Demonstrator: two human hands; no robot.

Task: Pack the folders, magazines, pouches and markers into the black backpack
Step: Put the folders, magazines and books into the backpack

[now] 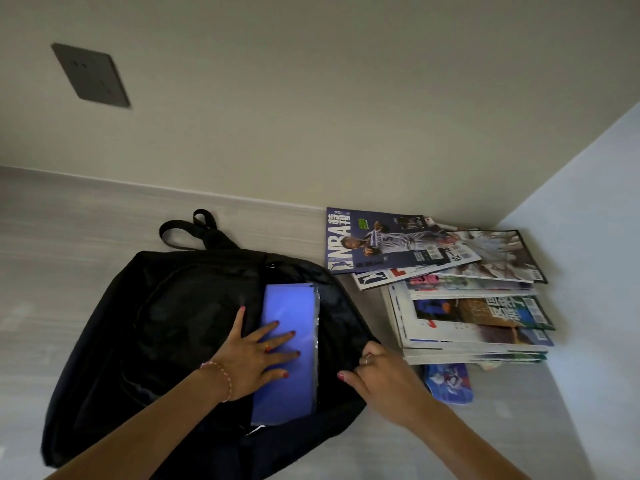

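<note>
— Backpack?
— Black backpack [145, 327] flat on a pale grey surface, main opening agape toward the right; carry loop [188, 228] at the far end, near the wall.
— Inside?
— Blue folder [289, 379] lying in the opening, mostly uncovered; clear plastic edge along its right side.
— Left hand?
— Left hand [254, 355] spread flat, fingers straight, pressing down on the blue folder; thumb out over the black fabric; ring on one finger, beaded bracelet at the wrist.
— Right hand?
— Right hand [377, 370] curled round the backpack's right rim, pinching the black fabric; ring there too.
— Rest of the load?
— Stack of magazines [474, 320] just right of the backpack, fanned untidily, basketball cover [377, 240] topmost at the far end; blue patterned pouch [448, 382] on the surface at the near foot of the stack, beside the right hand.
— Elsewhere?
— Dark wall socket [90, 75] high on the left.
</note>
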